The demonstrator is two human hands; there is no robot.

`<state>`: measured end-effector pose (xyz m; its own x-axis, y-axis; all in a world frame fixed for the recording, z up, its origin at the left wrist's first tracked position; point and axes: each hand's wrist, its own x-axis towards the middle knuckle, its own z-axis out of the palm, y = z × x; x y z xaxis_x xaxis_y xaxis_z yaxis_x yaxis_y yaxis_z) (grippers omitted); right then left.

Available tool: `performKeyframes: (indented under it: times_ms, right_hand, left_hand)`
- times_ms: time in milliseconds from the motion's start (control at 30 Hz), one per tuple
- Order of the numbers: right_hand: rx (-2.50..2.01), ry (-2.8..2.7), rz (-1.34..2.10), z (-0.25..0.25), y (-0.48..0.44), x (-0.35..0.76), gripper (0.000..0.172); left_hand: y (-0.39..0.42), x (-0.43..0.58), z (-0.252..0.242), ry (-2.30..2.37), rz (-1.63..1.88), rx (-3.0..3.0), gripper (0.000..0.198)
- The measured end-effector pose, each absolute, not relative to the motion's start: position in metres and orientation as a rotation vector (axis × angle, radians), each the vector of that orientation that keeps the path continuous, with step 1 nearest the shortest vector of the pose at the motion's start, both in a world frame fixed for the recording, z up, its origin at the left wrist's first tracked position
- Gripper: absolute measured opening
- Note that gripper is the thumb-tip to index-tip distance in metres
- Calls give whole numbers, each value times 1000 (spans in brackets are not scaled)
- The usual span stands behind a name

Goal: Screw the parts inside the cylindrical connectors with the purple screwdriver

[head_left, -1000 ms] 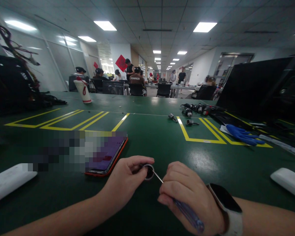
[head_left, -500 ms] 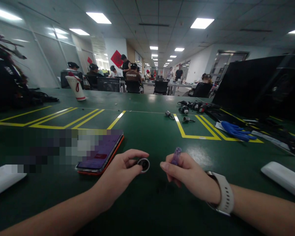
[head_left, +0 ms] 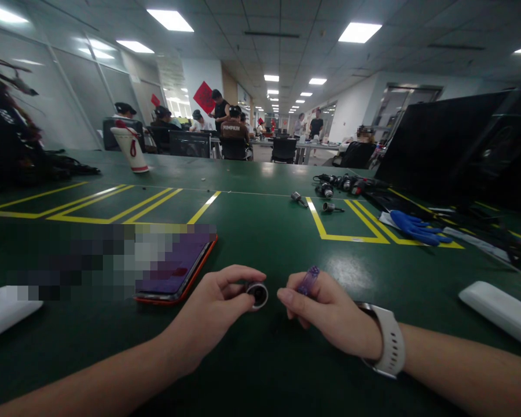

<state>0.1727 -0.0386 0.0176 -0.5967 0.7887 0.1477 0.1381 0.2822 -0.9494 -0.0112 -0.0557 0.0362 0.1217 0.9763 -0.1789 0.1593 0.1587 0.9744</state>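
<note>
My left hand [head_left: 226,298] pinches a small round metal part [head_left: 257,295] between thumb and fingers; its silver rim and dark hollow face me. Just to the right, my right hand [head_left: 315,304] is closed around a purple see-through handle [head_left: 308,281] that looks like a small screwdriver's. The ridged top of the handle sticks up above the fingers, and its lower end is hidden by the hand and the dark table. A small gap lies between the hands, both held above the green table [head_left: 260,370]. A phone in an orange case [head_left: 173,272] lies beyond my left forearm.
Two small metal parts with stems [head_left: 332,207] lie near yellow tape [head_left: 351,238], with more dark parts [head_left: 325,188] behind. A blue glove [head_left: 417,229] is at right. White objects [head_left: 499,310] flank my arms. A paper cup [head_left: 130,149] stands far left; people sit beyond.
My right hand has shifted slightly left, and the purple handle leans further to the right. The round metal part has moved a little right and down in view. Both grips stay closed.
</note>
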Motion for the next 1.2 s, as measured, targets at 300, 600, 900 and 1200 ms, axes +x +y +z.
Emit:
performKeyframes:
  times_ms: [300, 600, 900, 1200]
  right_hand:
    - [-824, -1988, 1257, 20, -42, 169, 31]
    - [-782, -1491, 1608, 9, -35, 166, 35]
    - [-449, -1807, 921, 23, -44, 176, 23]
    - [-381, -2204, 396, 22, -53, 172, 13]
  left_hand:
    - [-56, -11, 35, 1295, 892, 1252, 26]
    - [-55, -13, 34, 1239, 931, 1110, 30]
    - [-57, -13, 34, 1219, 968, 1103, 32]
    - [-58, -9, 35, 1198, 1026, 1179, 25]
